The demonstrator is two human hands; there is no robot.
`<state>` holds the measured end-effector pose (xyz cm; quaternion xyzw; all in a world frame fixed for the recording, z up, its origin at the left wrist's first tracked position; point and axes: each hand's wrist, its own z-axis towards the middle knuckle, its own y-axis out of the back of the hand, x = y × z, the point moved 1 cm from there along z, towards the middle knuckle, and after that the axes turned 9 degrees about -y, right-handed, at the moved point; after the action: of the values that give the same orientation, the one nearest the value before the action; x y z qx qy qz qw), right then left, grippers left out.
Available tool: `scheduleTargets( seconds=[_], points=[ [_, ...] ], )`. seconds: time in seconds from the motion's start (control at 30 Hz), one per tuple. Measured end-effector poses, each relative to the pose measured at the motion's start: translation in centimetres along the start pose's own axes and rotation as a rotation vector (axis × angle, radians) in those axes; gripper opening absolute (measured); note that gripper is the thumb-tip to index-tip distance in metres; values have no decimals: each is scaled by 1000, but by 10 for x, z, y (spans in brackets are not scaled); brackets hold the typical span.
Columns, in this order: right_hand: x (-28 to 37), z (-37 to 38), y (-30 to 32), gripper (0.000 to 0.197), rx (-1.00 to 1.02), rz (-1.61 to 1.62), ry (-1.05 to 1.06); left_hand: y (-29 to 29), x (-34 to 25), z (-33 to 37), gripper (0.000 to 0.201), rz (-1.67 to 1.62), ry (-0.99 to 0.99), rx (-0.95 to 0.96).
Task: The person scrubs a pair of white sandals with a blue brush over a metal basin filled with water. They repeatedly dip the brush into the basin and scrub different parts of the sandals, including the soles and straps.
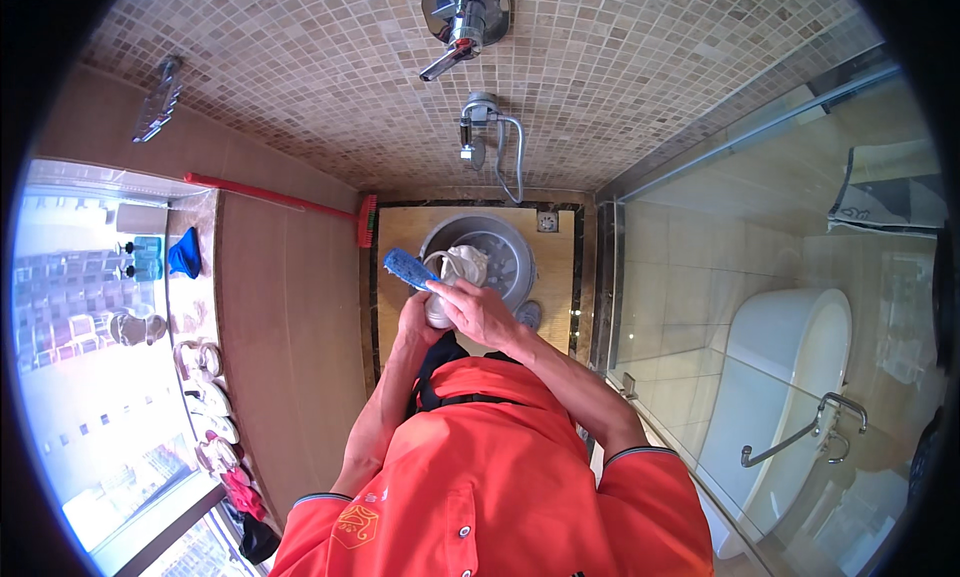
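My left hand (416, 317) is closed around one end of a white shoe (466, 263), which is held over the near left part of a round grey basin (524, 245). In my right hand (480, 315) is a blue scrubbing brush (408, 268), its head pointing to the left beside the shoe. The fingers of that hand are wrapped on the brush's handle, close above the shoe. Part of the shoe is hidden behind my hands and the brush. The basin stands on the floor (556, 267) in front of me.
A red broom (290, 199) leans along the left wall. Several shoes (212, 402) and a blue cloth-like item (184, 254) lie on the window ledge. Ahead are a mixer tap (466, 27) and a hose (519, 157). Right, behind a glass panel (690, 237), stands a white bathtub (775, 377).
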<state>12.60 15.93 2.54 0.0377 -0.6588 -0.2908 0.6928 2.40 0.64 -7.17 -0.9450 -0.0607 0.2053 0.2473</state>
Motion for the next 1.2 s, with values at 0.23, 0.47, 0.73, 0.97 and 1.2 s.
scheduleTargets(
  seconds=[0.23, 0.47, 0.73, 0.97, 1.2],
  points=[
    [-25, -60, 40, 36, 83, -83, -135, 23, -35, -3, 50, -267, -38, -94],
    [-26, -54, 17, 37, -78, 113, -220, 11, -23, -6, 55, -233, 45, -4],
    [-19, 4, 9, 37, -140, 36, -268, -12, -10, -10, 51, -58, 67, 124],
    [-12, -49, 27, 36, -14, 3, -262, -6, -22, -6, 53, -90, 10, 64],
    [-17, -6, 1, 38, -201, 17, -219, -15, -11, -9, 48, -111, 65, 37]
  ],
)
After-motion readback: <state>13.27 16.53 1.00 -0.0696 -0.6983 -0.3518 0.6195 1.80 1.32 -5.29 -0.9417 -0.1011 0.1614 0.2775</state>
